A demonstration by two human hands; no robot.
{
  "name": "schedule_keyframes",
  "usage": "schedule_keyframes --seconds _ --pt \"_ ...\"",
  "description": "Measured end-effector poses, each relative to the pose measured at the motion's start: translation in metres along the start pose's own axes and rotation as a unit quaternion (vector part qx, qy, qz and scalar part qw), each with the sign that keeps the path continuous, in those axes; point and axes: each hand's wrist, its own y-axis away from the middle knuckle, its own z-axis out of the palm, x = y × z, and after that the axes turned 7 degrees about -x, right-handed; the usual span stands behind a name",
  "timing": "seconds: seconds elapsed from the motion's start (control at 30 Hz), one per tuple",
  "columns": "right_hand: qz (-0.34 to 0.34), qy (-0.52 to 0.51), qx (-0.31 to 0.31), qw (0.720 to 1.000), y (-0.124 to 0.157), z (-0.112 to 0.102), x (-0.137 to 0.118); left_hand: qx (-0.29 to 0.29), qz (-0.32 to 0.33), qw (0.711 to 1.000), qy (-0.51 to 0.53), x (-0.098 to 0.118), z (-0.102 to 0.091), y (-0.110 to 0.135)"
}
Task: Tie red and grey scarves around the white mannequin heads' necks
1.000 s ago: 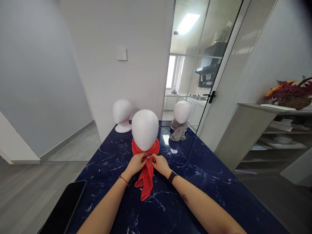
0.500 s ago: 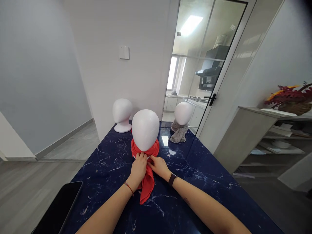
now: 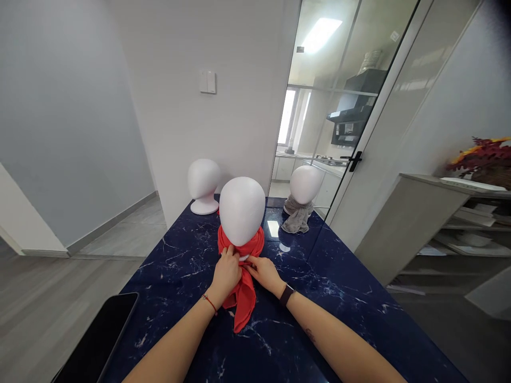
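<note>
A glossy dark-blue marbled counter (image 3: pixel 339 276) bears a smooth white mannequin head (image 3: pixel 242 210), a red fabric scarf (image 3: pixel 245 303) around its neck. Left hand (image 3: pixel 227 274) and right hand (image 3: pixel 266 274) pinch its front in narrow grips; uneven tugging could tip the head.

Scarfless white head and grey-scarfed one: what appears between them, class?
In the head view, the red-scarfed head appears between them, standing further forward.
</note>
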Motion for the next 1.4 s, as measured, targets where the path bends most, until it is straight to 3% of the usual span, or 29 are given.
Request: schedule_keyframes --seconds 0.13,0.23,0.37,0.43,0.63,0.87,1.27,1.4 --pt "-0.008 -0.01 0.004 1.0 0.0 0.001 0.002 -0.004 -0.005 0.998 0.062 -0.003 -0.004 -0.002" --pt "-0.009 -0.017 -0.002 1.0 0.0 0.0 0.003 0.017 -0.06 0.989 0.137 -0.007 -0.002 -0.004" --pt "-0.008 -0.018 -0.012 1.0 0.002 -0.002 0.002 0.076 -0.163 0.925 0.334 -0.018 0.005 -0.009" --pt "0.005 -0.005 -0.012 1.0 0.002 -0.002 0.0 0.102 -0.196 0.896 0.385 -0.025 0.009 -0.011" --pt "0.053 0.051 0.009 0.997 0.001 0.0 -0.001 0.142 -0.23 0.864 0.425 -0.03 0.018 -0.014" --pt "0.055 0.08 0.019 0.995 0.0 0.005 0.004 0.103 -0.203 0.856 0.464 -0.024 0.017 -0.016" --pt "0.052 0.081 -0.004 0.995 0.001 0.004 0.003 0.041 -0.228 0.873 0.429 -0.036 0.009 -0.02" --pt "0.061 0.069 0.0 0.996 0.0 0.003 0.003 -0.002 -0.225 0.866 0.447 -0.038 0.004 -0.022"
